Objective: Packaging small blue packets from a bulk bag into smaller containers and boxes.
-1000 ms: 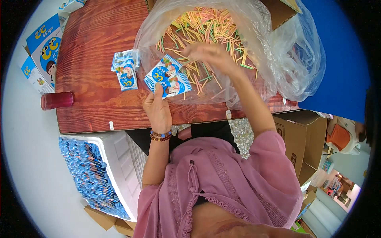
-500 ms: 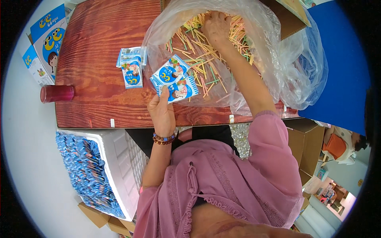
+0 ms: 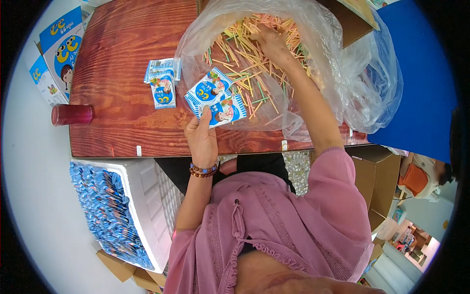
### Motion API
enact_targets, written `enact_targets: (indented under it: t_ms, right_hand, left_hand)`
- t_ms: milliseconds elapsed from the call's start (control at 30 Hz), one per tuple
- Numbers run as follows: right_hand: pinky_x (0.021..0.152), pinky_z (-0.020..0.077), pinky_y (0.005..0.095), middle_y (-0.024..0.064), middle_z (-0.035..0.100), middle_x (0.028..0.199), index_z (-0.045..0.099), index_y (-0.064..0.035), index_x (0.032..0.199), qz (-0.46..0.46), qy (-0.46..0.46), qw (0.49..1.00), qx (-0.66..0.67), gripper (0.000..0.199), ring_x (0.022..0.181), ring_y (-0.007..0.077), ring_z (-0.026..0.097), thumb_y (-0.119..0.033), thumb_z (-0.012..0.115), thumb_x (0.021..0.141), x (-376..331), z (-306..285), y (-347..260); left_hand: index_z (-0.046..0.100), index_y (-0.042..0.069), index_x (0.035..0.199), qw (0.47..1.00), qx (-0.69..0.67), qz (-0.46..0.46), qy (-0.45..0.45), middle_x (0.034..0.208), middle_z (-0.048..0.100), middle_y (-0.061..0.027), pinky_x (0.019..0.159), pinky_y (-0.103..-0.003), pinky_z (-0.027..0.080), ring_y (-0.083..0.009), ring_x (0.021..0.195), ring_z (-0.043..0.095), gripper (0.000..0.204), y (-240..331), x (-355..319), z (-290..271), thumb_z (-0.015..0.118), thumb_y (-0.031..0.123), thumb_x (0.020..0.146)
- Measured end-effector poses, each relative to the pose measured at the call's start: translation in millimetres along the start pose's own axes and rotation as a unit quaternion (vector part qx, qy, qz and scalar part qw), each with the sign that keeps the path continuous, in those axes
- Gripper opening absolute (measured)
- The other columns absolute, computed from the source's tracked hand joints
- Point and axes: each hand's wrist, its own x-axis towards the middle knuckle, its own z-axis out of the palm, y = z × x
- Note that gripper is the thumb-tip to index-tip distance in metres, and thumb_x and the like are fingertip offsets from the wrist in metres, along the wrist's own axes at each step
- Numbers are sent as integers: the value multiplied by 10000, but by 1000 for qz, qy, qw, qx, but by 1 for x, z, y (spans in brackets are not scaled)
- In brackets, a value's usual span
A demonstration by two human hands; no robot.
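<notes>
I see packets [image 3: 215,98] in left hand [image 3: 201,139] on table [image 3: 117,73] | right hand [image 3: 271,41] in bag [image 3: 342,83] of sticks [image 3: 245,73], right of them | cup [image 3: 72,114] far left | crate [image 3: 142,210] below table edge

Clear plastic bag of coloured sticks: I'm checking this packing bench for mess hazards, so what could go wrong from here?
The right hand digs deep in the clear plastic bag, whose loose side sags past the wooden table edge; sticks might spill over. The left hand pinches several fanned blue packets by one corner, so one could slip. The red cup stands near the table's corner and could be knocked off.
</notes>
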Motion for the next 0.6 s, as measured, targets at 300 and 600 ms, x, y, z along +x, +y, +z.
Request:
enact_targets:
  t_ms: [300,600]
  right_hand:
    - [917,426,267,60,674,1029,593,-20,1137,24,143,826,544,214,957,116,586,-110,554,946,-68,18,13]
    - [953,378,374,115,598,1003,590,-39,1102,2,203,916,346,245,1017,260,528,-206,572,923,-89,39,28]
  left_hand:
    - [653,-8,1007,1000,7,-19,-10,1021,677,-58,842,-285,497,-105,914,630,123,-2,-7,0,592,74,938]
    - [650,-5,1048,999,10,-28,-22,1054,671,-60,869,-301,500,-124,952,631,146,-10,-9,1,593,70,936]
